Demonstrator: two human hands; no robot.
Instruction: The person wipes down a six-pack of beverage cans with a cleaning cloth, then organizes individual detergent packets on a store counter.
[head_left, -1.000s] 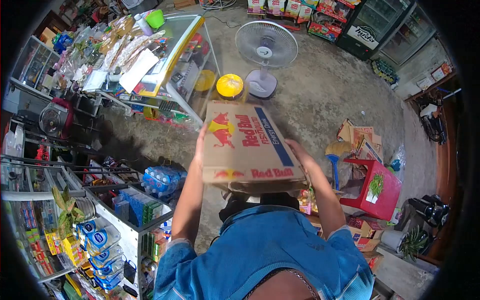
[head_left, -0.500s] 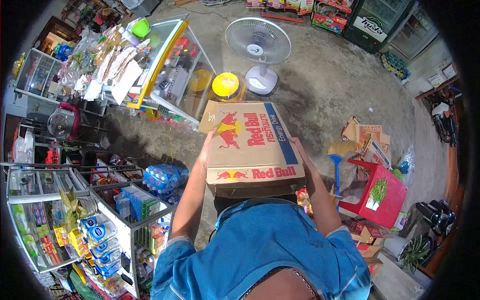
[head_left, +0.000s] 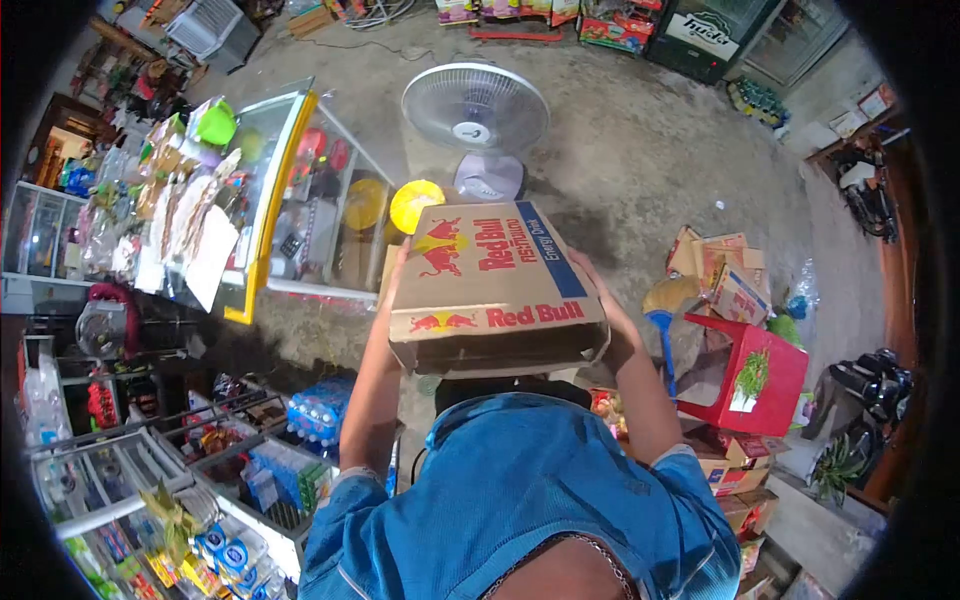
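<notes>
Out in front of my body I carry a brown Red Bull cardboard box (head_left: 470,285) between both hands. Its printed face is toward me, and a dark gap shows along its near lower edge, where a flap seems to hang open. My left hand (head_left: 396,268) grips the left side; most of its fingers are hidden behind the cardboard. On the opposite side my right hand (head_left: 592,278) presses against the blue-striped edge, its fingertips partly out of sight. Beyond the box stand a pedestal fan (head_left: 475,120) and a yellow-lidded tub (head_left: 416,204).
Left of me are a yellow-edged glass display case (head_left: 270,200), a bundle of water bottles (head_left: 318,410) and goods shelves (head_left: 100,470). To the right are a broom (head_left: 668,300), flattened cardboard (head_left: 730,275) and a red plastic stool (head_left: 765,380). A drinks fridge (head_left: 705,38) stands far back.
The box has tilted, with its near end raised and its dark underside gap showing more. Both hands still hold its sides. My view has turned, shifting the fan and display case leftward.
</notes>
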